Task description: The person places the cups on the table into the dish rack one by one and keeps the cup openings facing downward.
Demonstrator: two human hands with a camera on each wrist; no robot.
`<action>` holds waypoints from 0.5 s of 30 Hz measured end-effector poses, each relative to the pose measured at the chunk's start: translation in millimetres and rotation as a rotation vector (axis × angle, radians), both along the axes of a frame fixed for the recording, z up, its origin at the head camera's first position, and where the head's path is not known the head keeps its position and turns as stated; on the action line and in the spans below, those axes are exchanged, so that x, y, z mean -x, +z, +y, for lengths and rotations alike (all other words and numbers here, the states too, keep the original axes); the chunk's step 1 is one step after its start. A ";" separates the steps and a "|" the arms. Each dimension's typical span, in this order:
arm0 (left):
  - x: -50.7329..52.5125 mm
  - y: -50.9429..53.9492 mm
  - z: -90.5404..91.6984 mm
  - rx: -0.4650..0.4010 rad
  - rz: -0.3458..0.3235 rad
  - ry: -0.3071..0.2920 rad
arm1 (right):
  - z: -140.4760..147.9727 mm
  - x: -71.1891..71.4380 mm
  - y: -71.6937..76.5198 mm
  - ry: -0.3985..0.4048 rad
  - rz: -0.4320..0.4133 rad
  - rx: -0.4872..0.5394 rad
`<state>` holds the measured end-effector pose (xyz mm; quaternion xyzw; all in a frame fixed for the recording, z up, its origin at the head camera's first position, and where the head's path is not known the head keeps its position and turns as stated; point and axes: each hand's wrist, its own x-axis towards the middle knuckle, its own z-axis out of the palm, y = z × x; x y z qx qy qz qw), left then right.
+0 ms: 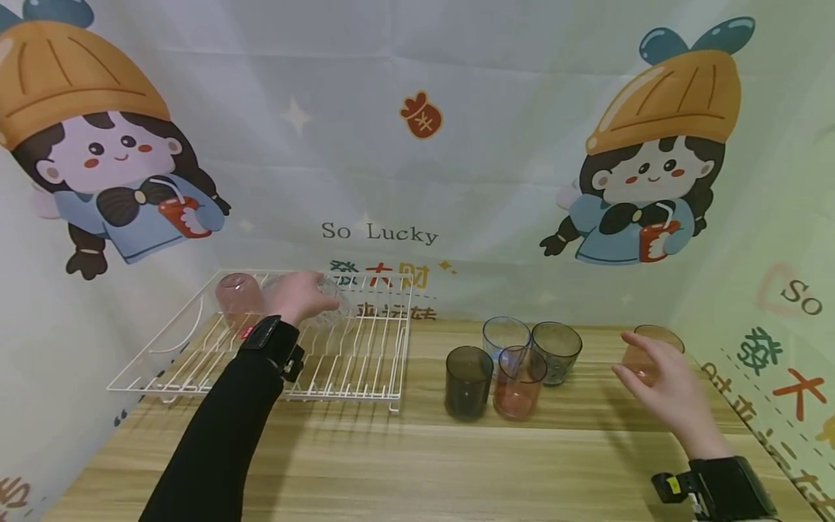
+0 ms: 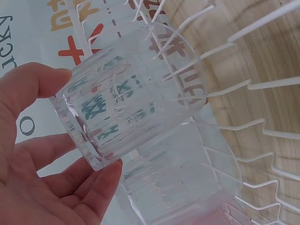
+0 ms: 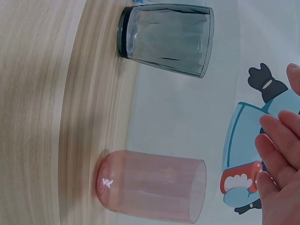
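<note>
My left hand (image 1: 296, 296) is over the white wire rack, holding a clear drinking glass (image 2: 126, 98) by its thick base, thumb on one side and fingers on the other. The glass is upside down, its rim toward the wires. Beside it in the rack is a second clear glass (image 2: 180, 176), and beyond that an inverted pink glass (image 1: 240, 296). On the right, my right hand (image 1: 672, 395) hovers in front of an upright pinkish glass (image 3: 150, 185). Its fingers are extended and hold nothing; in the right wrist view a gap separates them from that glass.
The wire rack (image 1: 399, 377) takes up the table's left side. Right of centre several upright glasses stand close together: dark grey (image 1: 468, 384), reddish (image 1: 518, 391), blue-rimmed (image 1: 505, 333) and smoky green (image 1: 557, 351). Printed cloth (image 1: 496, 145) hangs behind the wooden table (image 1: 417, 464).
</note>
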<state>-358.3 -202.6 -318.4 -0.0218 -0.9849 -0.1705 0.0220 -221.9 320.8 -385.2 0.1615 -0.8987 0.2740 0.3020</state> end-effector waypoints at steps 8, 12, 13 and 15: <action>-0.4 0.8 5.7 -0.020 0.016 -0.011 | 1.4 1.8 -0.3 0.003 0.016 -0.009; -0.1 -0.3 8.0 -0.027 0.027 -0.010 | 1.1 1.7 -0.3 0.020 -0.006 0.017; 0.0 -0.5 8.4 -0.027 0.027 -0.008 | 1.0 1.5 -0.1 0.024 -0.011 0.023; 0.6 -1.3 9.0 -0.028 0.030 -0.004 | 1.2 1.6 0.2 0.028 -0.007 0.026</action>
